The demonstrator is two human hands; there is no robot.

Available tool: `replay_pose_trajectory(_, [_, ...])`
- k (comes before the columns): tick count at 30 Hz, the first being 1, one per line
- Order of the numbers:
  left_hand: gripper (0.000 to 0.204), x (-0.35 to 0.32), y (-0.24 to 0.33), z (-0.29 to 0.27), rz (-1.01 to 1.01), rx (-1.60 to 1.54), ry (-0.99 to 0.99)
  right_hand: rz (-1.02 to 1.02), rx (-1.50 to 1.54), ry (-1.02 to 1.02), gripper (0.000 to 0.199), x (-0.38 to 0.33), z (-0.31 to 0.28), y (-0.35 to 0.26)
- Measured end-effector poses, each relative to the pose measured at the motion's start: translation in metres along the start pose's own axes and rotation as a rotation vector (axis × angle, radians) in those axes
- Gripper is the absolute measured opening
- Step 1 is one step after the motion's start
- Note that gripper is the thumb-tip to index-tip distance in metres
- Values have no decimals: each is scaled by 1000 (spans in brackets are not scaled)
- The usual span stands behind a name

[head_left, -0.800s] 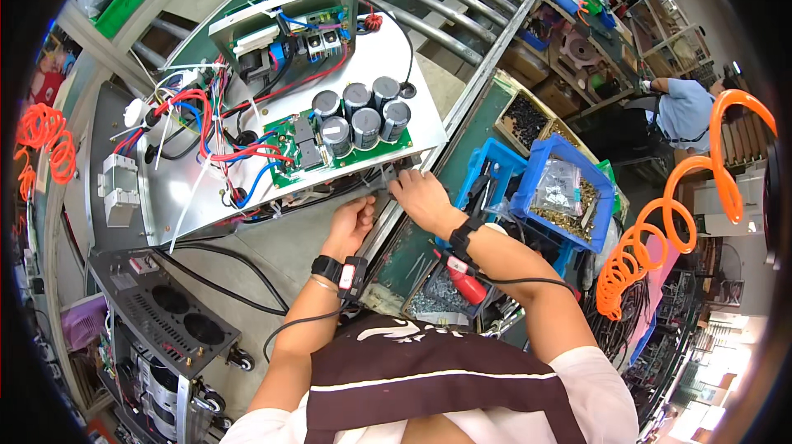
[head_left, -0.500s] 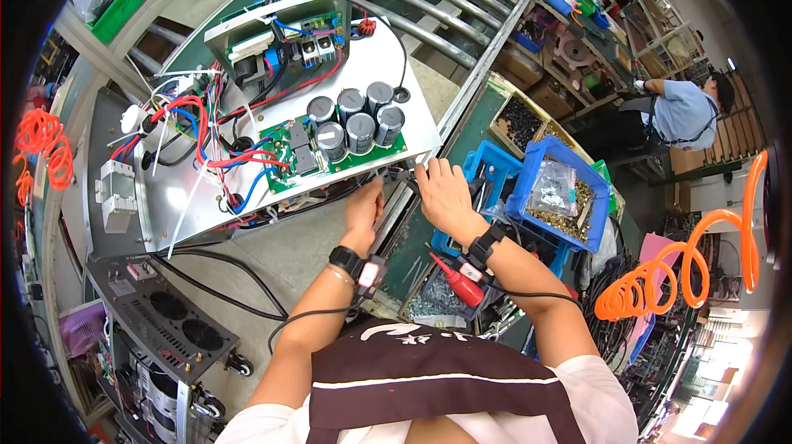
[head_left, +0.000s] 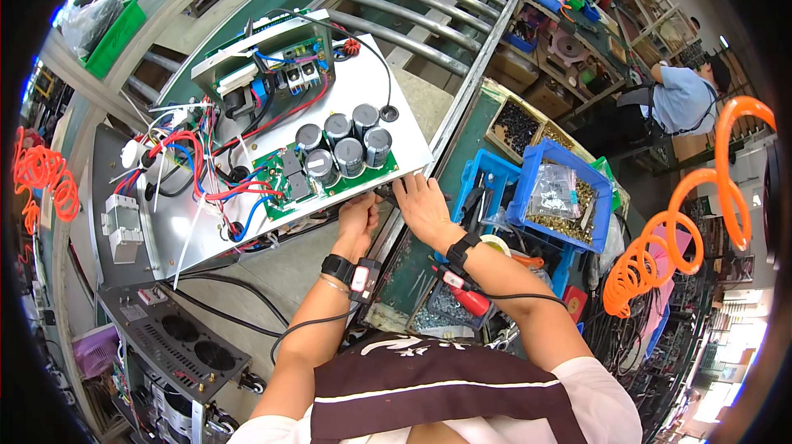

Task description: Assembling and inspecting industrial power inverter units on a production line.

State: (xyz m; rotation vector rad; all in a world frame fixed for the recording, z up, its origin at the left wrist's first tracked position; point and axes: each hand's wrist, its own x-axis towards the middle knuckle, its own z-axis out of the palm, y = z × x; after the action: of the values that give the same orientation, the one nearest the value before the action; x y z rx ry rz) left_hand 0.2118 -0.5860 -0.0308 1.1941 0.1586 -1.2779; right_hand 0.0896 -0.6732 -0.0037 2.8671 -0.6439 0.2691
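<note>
An open metal chassis [head_left: 406, 98] lies tilted before me, carrying a green circuit board [head_left: 290, 213] with several large capacitors [head_left: 348, 157] and bundles of red and blue wires [head_left: 194, 151]. At its near right edge, my left hand [head_left: 358, 217] is closed, fingers curled together just below the plate's lip. Beside it, my right hand [head_left: 423, 206] bends its fingers against the plate's corner. Something dark and thin shows between the two hands; its kind cannot be made out. The fingertips are partly hidden by the plate's edge.
To the right stand a blue bin [head_left: 551, 234] of brass-coloured fasteners and a red-handled tool [head_left: 472, 302]. A roller conveyor [head_left: 404, 28] runs away at the back. Orange coiled hoses [head_left: 635, 271] hang right. A fan panel [head_left: 186, 337] stands lower left. A co-worker [head_left: 681, 102] is far right.
The view has shifted slightly, so the chassis sits lower and further left. Both hands stay together at the plate's edge, the right drawn a little closer to the left.
</note>
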Motion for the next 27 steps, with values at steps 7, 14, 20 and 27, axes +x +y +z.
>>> replay_pose_trajectory(7, [14, 5, -9, -11, 14, -9, -113, 107, 110, -168, 29, -4, 1, -10])
replay_pose_trajectory(14, [15, 5, -4, -18, 35, 74, -77, 181, 286, -107, 27, -4, 8, -18])
replay_pose_trajectory(20, [16, 9, 7, -20, -51, 101, -64, 221, 396, -146, 34, -3, 3, -22])
replay_pose_trajectory(27, [17, 19, 14, -19, -28, 150, -122, 465, 823, -429, 46, 0, -7, -21])
